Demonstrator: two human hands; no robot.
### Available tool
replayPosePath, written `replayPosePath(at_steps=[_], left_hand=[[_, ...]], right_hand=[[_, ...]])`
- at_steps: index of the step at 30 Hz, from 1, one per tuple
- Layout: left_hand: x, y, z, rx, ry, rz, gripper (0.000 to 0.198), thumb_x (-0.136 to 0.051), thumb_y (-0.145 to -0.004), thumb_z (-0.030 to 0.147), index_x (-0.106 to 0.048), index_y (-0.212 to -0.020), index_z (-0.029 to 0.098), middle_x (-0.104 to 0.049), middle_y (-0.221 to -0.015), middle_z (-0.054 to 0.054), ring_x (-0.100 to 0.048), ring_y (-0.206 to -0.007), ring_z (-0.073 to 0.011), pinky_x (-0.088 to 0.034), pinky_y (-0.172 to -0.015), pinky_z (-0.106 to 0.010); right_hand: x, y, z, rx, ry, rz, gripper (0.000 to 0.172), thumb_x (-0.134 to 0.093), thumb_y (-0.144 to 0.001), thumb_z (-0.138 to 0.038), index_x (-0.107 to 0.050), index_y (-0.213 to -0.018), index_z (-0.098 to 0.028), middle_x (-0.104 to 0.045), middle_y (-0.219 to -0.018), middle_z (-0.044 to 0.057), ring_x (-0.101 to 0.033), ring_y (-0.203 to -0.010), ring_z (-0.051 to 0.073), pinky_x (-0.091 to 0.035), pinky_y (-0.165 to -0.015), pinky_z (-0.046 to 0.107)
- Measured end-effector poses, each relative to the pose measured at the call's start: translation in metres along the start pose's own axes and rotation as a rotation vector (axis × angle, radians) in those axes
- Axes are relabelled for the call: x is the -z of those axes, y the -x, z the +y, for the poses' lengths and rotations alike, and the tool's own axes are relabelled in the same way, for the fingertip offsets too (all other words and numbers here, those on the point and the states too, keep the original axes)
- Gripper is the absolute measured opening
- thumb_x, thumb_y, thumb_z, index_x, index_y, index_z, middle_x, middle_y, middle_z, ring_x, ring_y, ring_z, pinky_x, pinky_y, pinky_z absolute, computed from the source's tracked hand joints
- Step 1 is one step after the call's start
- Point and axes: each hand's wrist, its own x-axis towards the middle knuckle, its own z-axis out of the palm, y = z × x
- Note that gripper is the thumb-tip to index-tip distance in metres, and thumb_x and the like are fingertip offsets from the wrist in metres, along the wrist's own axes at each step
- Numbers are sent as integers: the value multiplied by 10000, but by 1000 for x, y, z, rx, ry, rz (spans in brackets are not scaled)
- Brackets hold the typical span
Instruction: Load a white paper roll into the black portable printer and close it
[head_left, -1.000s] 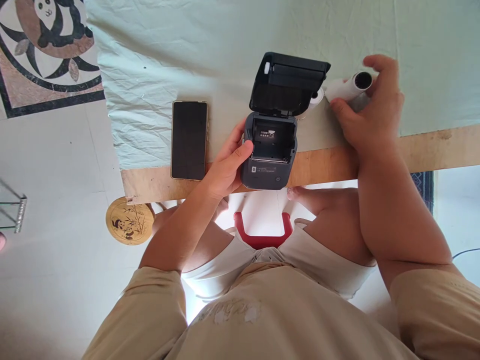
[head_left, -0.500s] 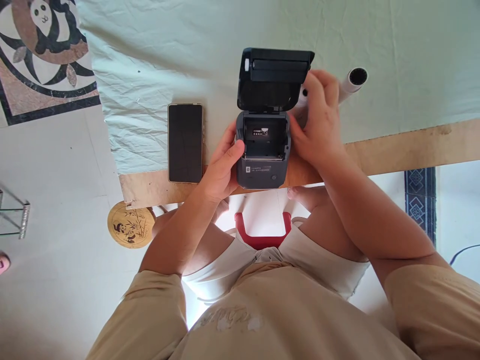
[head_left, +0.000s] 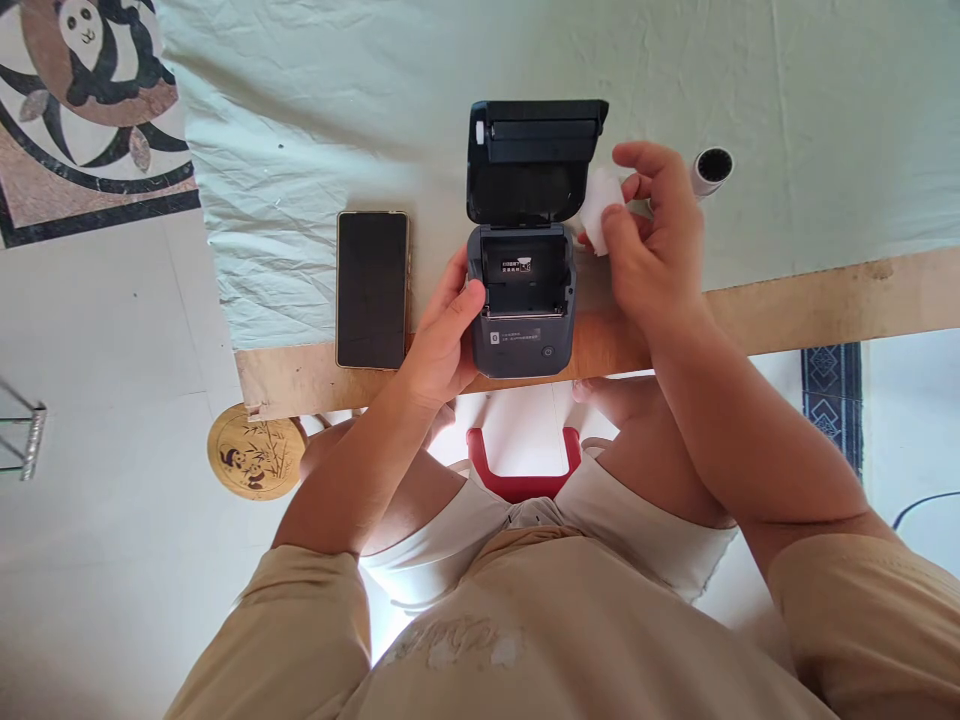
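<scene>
A dark grey label printer (head_left: pixel 523 345) stands at the table's front edge with its lid (head_left: pixel 529 160) raised. The bay inside is bare apart from a small black-and-white sticker. My left hand (head_left: pixel 444 335) grips the printer's left side, thumb on top near the bay's rim. To the right of the lid, my right hand (head_left: pixel 660 235) pinches a small white roll (head_left: pixel 600 208), which looks like label paper. The fingers cover part of the roll. Just beyond that hand, another white roll with a dark core (head_left: pixel 712 170) rests on the cloth, partly hidden.
A dark-screened phone (head_left: pixel 371 290) lies left of the printer on the pale green cloth (head_left: pixel 300 120). The table's bare wooden edge (head_left: pixel 810 300) runs along the front. Below stand a round wooden stool (head_left: pixel 256 455) and something with a red rim (head_left: pixel 525 487).
My right hand has lifted the white roll and turned it, now showing it clear of the printer's side. The printer has shifted slightly left, still in my left hand.
</scene>
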Motion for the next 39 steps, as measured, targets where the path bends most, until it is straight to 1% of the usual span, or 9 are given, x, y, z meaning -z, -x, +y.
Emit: replayPosePath(at_steps=[6, 9, 13, 18, 22, 27, 30, 33, 39], left_hand=[[2, -3, -3, -29, 68, -3, 326, -566, -838, 466, -589, -1097, 269, -685, -1140, 14, -568, -1238, -209, -543, -939, -304], [1, -5, -5, -38, 79, 13, 299, -547, -853, 462, -603, -1055, 249, -701, -1093, 11, -574, -1231, -195, -537, -946, -290], [0, -5, -4, -39, 68, 20, 299, -571, -834, 476, -609, -1024, 249, -695, -1121, 7, -572, -1233, -204, -533, -948, -296], [0, -5, -4, -31, 64, 33, 299, -547, -849, 472, -611, -1029, 241, -701, -1112, 5, -579, -1226, -207, -544, -934, -301], [1, -5, -5, -40, 77, 25, 295, -550, -852, 462, -616, -1023, 231, -714, -1079, 8, -594, -1210, -199, -542, -942, -290], [3, -6, -5, -47, 89, 18, 295, -547, -857, 462, -618, -1020, 227, -722, -1042, 18, -644, -1131, -184, -561, -899, -275], [4, -6, -6, -45, 86, 7, 300, -548, -855, 467, -618, -1028, 232, -722, -1042, 20, -659, -1101, -187, -574, -863, -276], [3, -5, -6, -51, 62, 7, 318, -557, -846, 475, -613, -1054, 241, -712, -1089, 11, -645, -1127, -198, -573, -869, -284], [3, -4, -7, -64, 37, -42, 444, -616, -820, 420, -516, -1232, 291, -633, -1260, -12, -589, -1209, -205, -547, -930, -297]], right_hand=[[7, -6, -6, -393, -661, -152, 501, -225, -863, -205, -186, -1352, -303, -579, -1226, 40, -618, -947, 128, -501, -788, 311], [7, -8, -3, -456, -748, -168, 510, -272, -834, -228, -223, -1337, -290, -601, -1165, 43, -614, -878, 138, -502, -743, 312], [4, -6, 1, -384, -676, -144, 483, -399, -832, -274, -268, -1295, -308, -585, -1166, 53, -590, -859, 154, -491, -718, 316], [2, -4, 6, -326, -620, -146, 341, -299, -896, -290, -375, -1227, -278, -557, -1104, 59, -594, -804, 156, -500, -709, 344], [-3, -3, 11, -275, -680, -22, 400, -345, -851, -233, -423, -1236, -306, -540, -1081, 45, -597, -744, 140, -525, -714, 350], [-1, -1, 7, 154, -467, 386, 531, -542, -778, -302, -402, -1272, -437, -418, -1292, -26, -533, -1010, 184, -558, -798, 381], [3, 0, -2, 385, -420, 492, 418, -520, -808, -391, -471, -1223, -372, -458, -1162, 15, -534, -993, 201, -552, -757, 390], [2, 3, -13, 467, -404, 443, 355, -532, -815, -358, -502, -1164, -302, -542, -1031, 29, -589, -879, 182, -546, -721, 376], [-6, 11, -25, 439, -139, 223, 309, -576, -761, -136, -508, -1021, -288, -683, -1064, -6, -664, -971, 220, -558, -779, 404]])
